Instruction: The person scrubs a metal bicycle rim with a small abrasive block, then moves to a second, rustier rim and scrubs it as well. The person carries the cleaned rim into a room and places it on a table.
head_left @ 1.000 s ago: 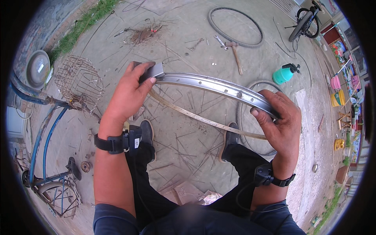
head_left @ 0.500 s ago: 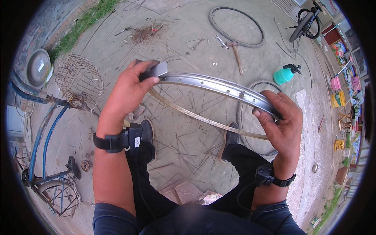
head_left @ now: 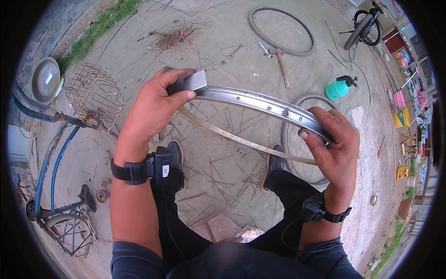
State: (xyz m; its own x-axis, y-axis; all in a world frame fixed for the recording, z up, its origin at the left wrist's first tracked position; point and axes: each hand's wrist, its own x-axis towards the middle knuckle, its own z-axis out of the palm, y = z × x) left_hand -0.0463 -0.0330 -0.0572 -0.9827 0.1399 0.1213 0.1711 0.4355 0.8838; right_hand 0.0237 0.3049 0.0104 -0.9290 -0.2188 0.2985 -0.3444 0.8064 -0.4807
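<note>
My left hand (head_left: 162,107) is closed on a grey rectangular piece (head_left: 189,81), held against the upper left stretch of a silver wheel rim (head_left: 248,101) with spoke holes. My right hand (head_left: 332,144) grips the rim at its right end, thumb on the near side. The rim's pale lower arc (head_left: 237,139) curves below, between my hands. Under it, loose spokes (head_left: 213,179) lie scattered on the concrete around my shoes.
A blue bicycle frame (head_left: 62,144) and wire basket (head_left: 93,95) are at left. A tyre (head_left: 305,29), hammer (head_left: 282,69), wrench (head_left: 263,49) and teal sprayer (head_left: 335,88) lie or stand ahead. Another tyre (head_left: 284,139) lies at right; a bicycle (head_left: 360,30) is at far upper right.
My left hand and the grey piece have moved slightly to the right and up the picture along the rim. My right hand has shifted very slightly rightward, still gripping.
</note>
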